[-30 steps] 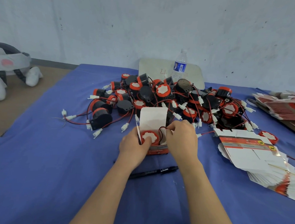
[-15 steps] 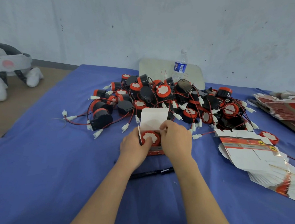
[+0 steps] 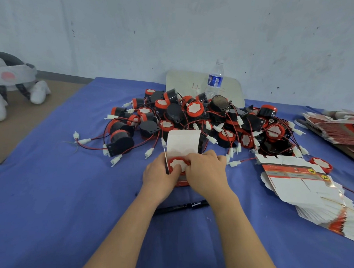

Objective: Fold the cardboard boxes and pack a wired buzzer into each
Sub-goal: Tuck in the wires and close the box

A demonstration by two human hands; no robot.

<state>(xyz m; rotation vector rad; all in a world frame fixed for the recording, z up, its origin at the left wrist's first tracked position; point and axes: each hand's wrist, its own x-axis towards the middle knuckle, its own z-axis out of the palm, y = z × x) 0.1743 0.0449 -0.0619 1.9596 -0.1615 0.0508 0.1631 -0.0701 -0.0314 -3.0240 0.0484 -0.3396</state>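
Black pen (image 3: 181, 206) lies nearest, low centre of frame on the blue table (image 3: 48, 189), just below the wrists.

Next up, mid-frame: left hand (image 3: 160, 173) & right hand (image 3: 205, 173) are both on the small red box (image 3: 181, 183), which stands w/ its mouth up. Left hand grips the box's left side, thumb lying on the buzzer (image 3: 178, 164). Right hand is curled over the box's right side, thumb at the buzzer's rim, so neither hand is free.

Change vs 1 sec ago: the right hand was then pinching a loop of red wire at the box's right edge. It has since slid left over the opening, and that loop no longer shows. Prob. the wire is tucked down beside the buzzer, though the fingers hide it, so can't confirm. Buzzer sits in the mouth, white face up, same as before. White flap (image 3: 182, 143) stands upright behind it, not yet closed. Closing it looks like the next step for this box.

Further back: pile of buzzers (image 3: 223, 119) w/ tangled wires, centre. Flat boxes (image 3: 303, 186) fan out at right, w/ more at far right. A bottle (image 3: 215, 80) stands at the table's far edge.
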